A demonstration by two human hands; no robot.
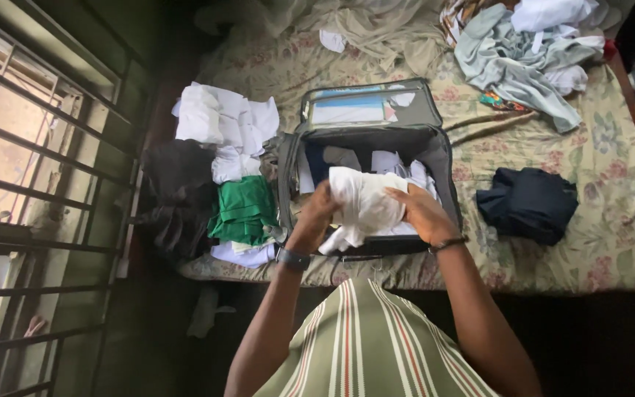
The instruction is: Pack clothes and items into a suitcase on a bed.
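An open grey suitcase lies on a bed, its lid leaning back, with white and dark clothes inside. Both hands hold a bundled white garment over the suitcase's near side. My left hand grips the bundle's left edge, a dark watch on that wrist. My right hand presses on its right side, a thin bracelet on the wrist.
Left of the suitcase lie folded white clothes, a green garment and dark clothes. A folded navy garment sits to the right. Loose pale clothes are heaped at the far right on the floral bedsheet. A barred window is at the left.
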